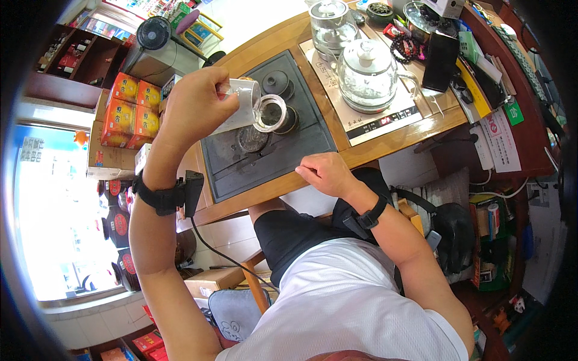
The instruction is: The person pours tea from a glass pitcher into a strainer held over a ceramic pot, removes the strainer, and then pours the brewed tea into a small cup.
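My left hand (198, 104) grips a clear glass pitcher (241, 106), tipped to the right. Its mouth is at the rim of a white-rimmed round tea vessel (271, 113); whether liquid is running is hard to tell. Beside that vessel is a dark cup (291, 121). A dark lidded teapot or gaiwan (276, 83) sits behind them, and a round dark carved piece (253, 139) lies nearer me. All are on a black tea tray (244, 173) with wet spots. My right hand (326, 175) is curled into a loose fist by the table's front edge, nothing visible in it.
Right of the tray, two glass kettles (368, 76) (332, 27) stand on a printed panel (384, 124). Beyond them are a black phone (440, 61), beads (405, 48) and a lidded pot (429, 20). Stacked orange boxes (131, 110) are at left. A cable (221, 257) hangs from my left wrist strap.
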The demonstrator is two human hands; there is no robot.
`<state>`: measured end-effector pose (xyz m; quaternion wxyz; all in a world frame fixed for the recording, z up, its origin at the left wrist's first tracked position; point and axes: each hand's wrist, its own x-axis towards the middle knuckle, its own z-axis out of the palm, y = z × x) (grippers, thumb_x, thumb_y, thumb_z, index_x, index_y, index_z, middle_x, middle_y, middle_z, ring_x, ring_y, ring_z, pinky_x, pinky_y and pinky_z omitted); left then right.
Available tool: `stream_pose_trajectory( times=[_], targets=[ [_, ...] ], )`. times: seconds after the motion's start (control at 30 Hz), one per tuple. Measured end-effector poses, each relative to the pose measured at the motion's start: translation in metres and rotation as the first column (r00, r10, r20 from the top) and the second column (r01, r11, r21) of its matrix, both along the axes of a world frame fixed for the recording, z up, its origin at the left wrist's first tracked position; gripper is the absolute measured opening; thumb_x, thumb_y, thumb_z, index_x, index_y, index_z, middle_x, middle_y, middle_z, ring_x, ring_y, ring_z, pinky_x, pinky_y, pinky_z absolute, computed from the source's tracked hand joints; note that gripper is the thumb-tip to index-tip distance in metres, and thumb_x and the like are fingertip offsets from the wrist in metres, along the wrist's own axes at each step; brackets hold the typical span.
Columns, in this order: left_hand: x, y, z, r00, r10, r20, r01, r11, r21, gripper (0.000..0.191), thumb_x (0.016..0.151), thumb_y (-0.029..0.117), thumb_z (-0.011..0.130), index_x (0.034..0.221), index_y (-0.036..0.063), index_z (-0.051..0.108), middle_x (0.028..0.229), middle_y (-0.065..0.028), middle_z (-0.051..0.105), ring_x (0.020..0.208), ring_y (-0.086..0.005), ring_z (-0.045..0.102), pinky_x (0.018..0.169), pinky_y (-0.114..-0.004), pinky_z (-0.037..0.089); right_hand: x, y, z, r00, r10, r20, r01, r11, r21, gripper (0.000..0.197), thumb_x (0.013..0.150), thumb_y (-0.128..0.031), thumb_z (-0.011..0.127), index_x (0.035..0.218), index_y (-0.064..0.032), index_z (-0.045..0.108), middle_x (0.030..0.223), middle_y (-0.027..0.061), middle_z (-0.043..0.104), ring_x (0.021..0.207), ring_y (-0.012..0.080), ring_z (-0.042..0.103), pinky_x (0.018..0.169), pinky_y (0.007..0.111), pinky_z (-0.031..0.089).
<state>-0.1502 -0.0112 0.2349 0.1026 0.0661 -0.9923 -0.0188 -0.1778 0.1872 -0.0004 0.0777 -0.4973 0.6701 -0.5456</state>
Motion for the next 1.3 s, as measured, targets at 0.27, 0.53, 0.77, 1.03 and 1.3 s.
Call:
stream_pose_trajectory(
  times=[0.27,0.53,0.77,1.03,1.3],
  targets=[
    [-0.004,0.006,-0.002,0.996,-0.094,-0.006,0.094,0.995,-0.023,0.026,0.070,0.017,0.066,0.069,0.0020,0.044,0.063,-0.0135,0.046,0.060,-0.0289,0.050,0.056,-0.037,0.039,0.000,0.000,0.000,1.000,0.000,0.009,0.000,1.000,-0.003,0.027,0.089,-0.021,0.062,0.070,-0.0043,0.055,0.066,0.0135,0.057,0.065,0.0345,0.059,0.058,0.043,0.045],
    [-0.004,0.006,-0.004,0.998,-0.061,0.004,0.062,0.997,-0.043,0.026,0.071,0.017,0.065,0.069,0.0009,0.044,0.064,-0.0152,0.047,0.062,-0.0317,0.051,0.057,-0.039,0.039,0.001,0.000,-0.001,1.000,0.003,0.002,-0.003,0.999,-0.032,0.025,0.088,-0.018,0.063,0.070,-0.0023,0.056,0.066,0.0149,0.056,0.063,0.0349,0.057,0.056,0.041,0.044],
    [-0.007,0.009,-0.006,0.996,-0.087,0.006,0.087,0.996,-0.018,0.027,0.071,0.018,0.065,0.069,0.0009,0.045,0.066,-0.0162,0.048,0.065,-0.0344,0.052,0.058,-0.040,0.040,-0.001,0.001,0.002,1.000,0.006,-0.014,-0.005,1.000,0.008,0.026,0.088,-0.022,0.062,0.070,-0.0048,0.056,0.067,0.0129,0.058,0.066,0.0339,0.059,0.059,0.042,0.046],
    [-0.005,0.011,-0.005,0.997,-0.066,0.031,0.066,0.998,-0.011,0.029,0.071,0.018,0.066,0.069,0.0007,0.043,0.067,-0.0176,0.049,0.065,-0.0367,0.053,0.059,-0.042,0.040,0.000,0.002,-0.001,1.000,0.016,-0.027,-0.016,1.000,0.006,0.026,0.089,-0.022,0.062,0.071,-0.0047,0.056,0.067,0.0135,0.058,0.065,0.0345,0.059,0.058,0.043,0.046],
    [0.014,-0.007,-0.003,0.997,0.050,-0.058,-0.042,0.991,0.127,0.029,0.073,0.017,0.067,0.068,0.0014,0.042,0.061,-0.0091,0.041,0.058,-0.0183,0.047,0.055,-0.034,0.037,0.000,0.002,-0.002,1.000,0.019,0.002,-0.019,1.000,0.009,0.026,0.089,-0.022,0.062,0.071,-0.0040,0.056,0.067,0.0135,0.058,0.065,0.0349,0.058,0.058,0.042,0.045]
  ],
)
